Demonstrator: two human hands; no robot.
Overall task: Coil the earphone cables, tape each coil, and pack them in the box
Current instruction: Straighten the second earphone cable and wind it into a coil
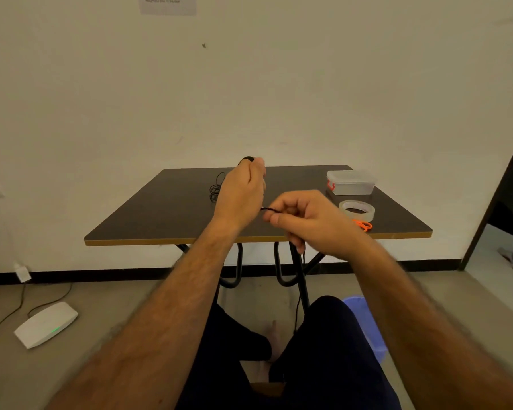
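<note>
Plain off-white wall fills the background, with a sheet of paper (167,4) taped near the top edge. Against the wall stands a small dark desk (166,214) with a light wooden edge and black folding legs. Two bare forearms reach forward from the bottom of the view over the desk's near edge. The left hand (241,196) is raised with its fingers curled round one end of a black earphone cable (267,208), a dark bit of which shows above the knuckles. The right hand (305,220) sits just beside it, to the right and a little lower, pinching the same cable between thumb and forefinger; a short taut stretch of cable runs between the two hands, and the rest hangs down below the right hand, past the desk edge toward the floor. On the desk behind the left hand lies another black earphone cable in a loose tangle (216,187). At the desk's far right corner sits a clear plastic box (351,182) with its lid on and a red clip. Nearer, a roll of clear tape (357,210) lies flat, and just in front of it are orange-handled scissors (364,224), partly hidden by the right hand. On the floor at left lies a white device (46,324) with a green light and a cord.
</note>
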